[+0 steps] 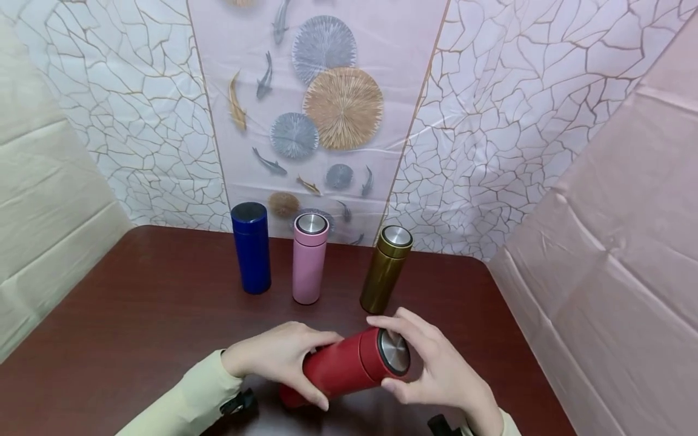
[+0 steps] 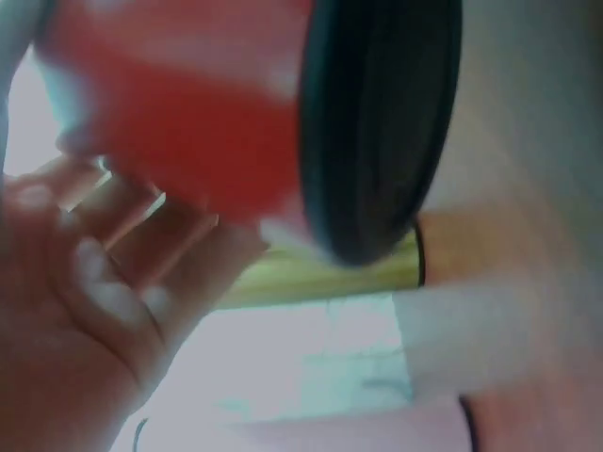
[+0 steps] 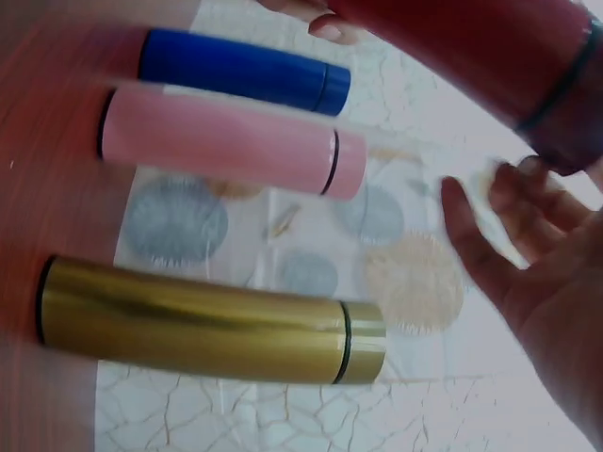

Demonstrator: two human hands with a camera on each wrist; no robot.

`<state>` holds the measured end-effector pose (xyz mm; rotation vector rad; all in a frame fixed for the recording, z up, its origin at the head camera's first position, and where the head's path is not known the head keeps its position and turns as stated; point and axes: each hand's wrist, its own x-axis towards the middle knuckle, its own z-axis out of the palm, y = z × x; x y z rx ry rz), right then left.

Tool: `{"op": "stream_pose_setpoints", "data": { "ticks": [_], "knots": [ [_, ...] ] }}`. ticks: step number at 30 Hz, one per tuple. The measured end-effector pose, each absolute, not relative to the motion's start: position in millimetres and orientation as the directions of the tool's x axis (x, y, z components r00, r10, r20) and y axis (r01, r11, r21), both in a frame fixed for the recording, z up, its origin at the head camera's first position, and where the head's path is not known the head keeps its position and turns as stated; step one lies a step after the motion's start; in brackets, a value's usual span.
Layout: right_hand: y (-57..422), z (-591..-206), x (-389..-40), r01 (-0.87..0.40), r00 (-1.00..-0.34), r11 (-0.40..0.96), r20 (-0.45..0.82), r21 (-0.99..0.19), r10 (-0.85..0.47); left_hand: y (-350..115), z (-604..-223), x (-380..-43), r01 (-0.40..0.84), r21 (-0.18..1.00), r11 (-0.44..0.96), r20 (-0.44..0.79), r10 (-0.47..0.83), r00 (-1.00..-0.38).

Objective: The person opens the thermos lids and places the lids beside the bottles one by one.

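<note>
A red thermos bottle (image 1: 340, 366) is held tilted above the table, its steel-topped lid (image 1: 394, 351) raised toward the right. My left hand (image 1: 286, 357) grips the body from the left, thumb on the near side and fingers over the far side. Around the lid end, my right hand (image 1: 436, 363) has its thumb at the lower rim and fingers at the upper edge. In the right wrist view one finger (image 3: 471, 235) stands off the bottle. The black base of the red thermos (image 2: 377, 132) shows in the left wrist view, off the table.
Behind the hands stand a blue thermos (image 1: 253, 254), a pink thermos (image 1: 309, 266) and a gold thermos (image 1: 384, 275), all upright on the dark brown table (image 1: 136, 315). Patterned cloth (image 1: 469, 151) hangs at the table's back edge, with plain cloth on both sides.
</note>
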<state>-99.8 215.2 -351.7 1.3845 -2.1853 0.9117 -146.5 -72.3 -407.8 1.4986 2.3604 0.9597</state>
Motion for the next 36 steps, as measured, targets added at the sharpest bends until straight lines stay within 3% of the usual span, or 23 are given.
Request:
{"op": "stream_pose_setpoints", "data": {
  "ticks": [3, 7, 10, 14, 21, 36],
  "knots": [
    [221, -354, -98, -0.824, -0.566, 0.423, 0.541, -0.377, -0.622, -79, -404, -148, 0.765, 0.514, 0.388, 0.207, 0.81, -0.549],
    [223, -356, -96, -0.679, -0.734, 0.585, 0.438, -0.444, -0.519, -84, -400, -151, 0.791, 0.357, 0.497, 0.281, 0.75, -0.598],
    [221, -358, -96, -0.573, -0.818, 0.665, 0.388, -0.479, -0.425, -85, -398, -151, 0.784, 0.299, 0.543, 0.285, 0.733, -0.617],
    [216, -360, -98, -0.472, -0.879, 0.714, 0.339, -0.517, -0.336, -86, -397, -151, 0.765, 0.291, 0.575, 0.242, 0.729, -0.64],
    [219, -364, -99, -0.454, -0.891, 0.669, 0.279, -0.588, -0.359, -87, -399, -152, 0.766, 0.267, 0.584, 0.216, 0.739, -0.639],
    [231, -369, -104, -0.555, -0.806, 0.513, 0.273, -0.655, -0.525, -89, -403, -155, 0.765, 0.271, 0.585, 0.205, 0.741, -0.639]
  ]
}}
